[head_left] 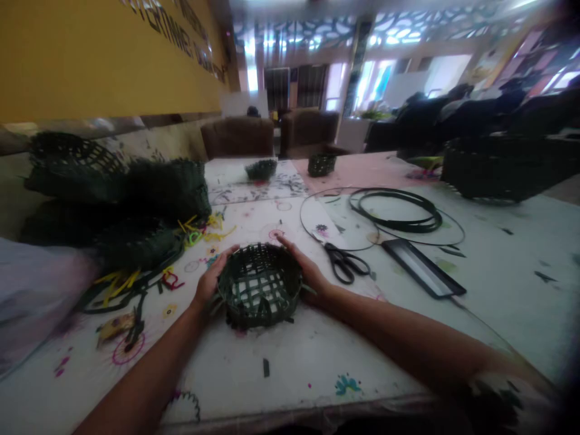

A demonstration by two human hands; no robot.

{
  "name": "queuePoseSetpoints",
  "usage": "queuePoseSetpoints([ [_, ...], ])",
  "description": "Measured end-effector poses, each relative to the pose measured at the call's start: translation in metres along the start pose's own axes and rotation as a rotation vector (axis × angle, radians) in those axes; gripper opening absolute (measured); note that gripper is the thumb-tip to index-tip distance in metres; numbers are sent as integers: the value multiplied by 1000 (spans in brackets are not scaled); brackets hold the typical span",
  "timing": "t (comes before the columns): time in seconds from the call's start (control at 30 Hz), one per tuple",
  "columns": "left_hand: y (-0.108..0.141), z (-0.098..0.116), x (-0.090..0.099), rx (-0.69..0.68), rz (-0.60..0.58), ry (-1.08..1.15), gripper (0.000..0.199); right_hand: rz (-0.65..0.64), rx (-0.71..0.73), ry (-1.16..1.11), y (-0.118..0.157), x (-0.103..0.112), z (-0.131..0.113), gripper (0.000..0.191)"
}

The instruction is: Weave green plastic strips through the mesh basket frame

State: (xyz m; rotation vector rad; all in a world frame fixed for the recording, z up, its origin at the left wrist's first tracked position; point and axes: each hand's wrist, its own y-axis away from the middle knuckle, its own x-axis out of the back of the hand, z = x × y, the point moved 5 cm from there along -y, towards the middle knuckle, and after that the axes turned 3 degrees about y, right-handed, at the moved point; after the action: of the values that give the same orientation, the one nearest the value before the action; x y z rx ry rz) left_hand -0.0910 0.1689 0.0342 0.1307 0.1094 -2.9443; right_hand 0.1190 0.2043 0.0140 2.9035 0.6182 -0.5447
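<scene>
A small round basket point(260, 287), woven from dark green strips with an open lattice bottom, rests on the table between my two hands. My left hand point(212, 278) curves round its left side, fingers against the wall. On the opposite side my right hand point(312, 272) cups the wall, its fingertips reaching toward the far rim. A few strip ends stick out beside both palms and along the near rim. Black-handled scissors point(347, 263) lie just beyond my right hand.
Right of the scissors lie a black rectangular tray point(423, 267) and a coil of dark strip point(394, 209). Dark woven baskets point(163, 187) are heaped at the left near yellow scraps point(118, 284). A large basket point(502, 169) stands far right; two small ones sit at the back.
</scene>
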Motion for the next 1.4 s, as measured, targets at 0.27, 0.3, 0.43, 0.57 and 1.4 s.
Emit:
queuePoseSetpoints([
  [0.27,-3,-13,-7,14,39,84,43,46,96,116,3,-1,3,42],
  [0.3,-2,-14,-8,56,34,161,46,43,82,90,3,-2,3,44],
  [0.43,5,-16,-16,240,-40,422,62,21,8,-126,3,-4,5,66],
  [0.57,9,-15,-18,265,-12,473,61,52,-95,-210,6,-6,12,64],
  [1.4,5,-15,-10,257,-75,348,62,-11,87,39,-7,5,-2,59],
])
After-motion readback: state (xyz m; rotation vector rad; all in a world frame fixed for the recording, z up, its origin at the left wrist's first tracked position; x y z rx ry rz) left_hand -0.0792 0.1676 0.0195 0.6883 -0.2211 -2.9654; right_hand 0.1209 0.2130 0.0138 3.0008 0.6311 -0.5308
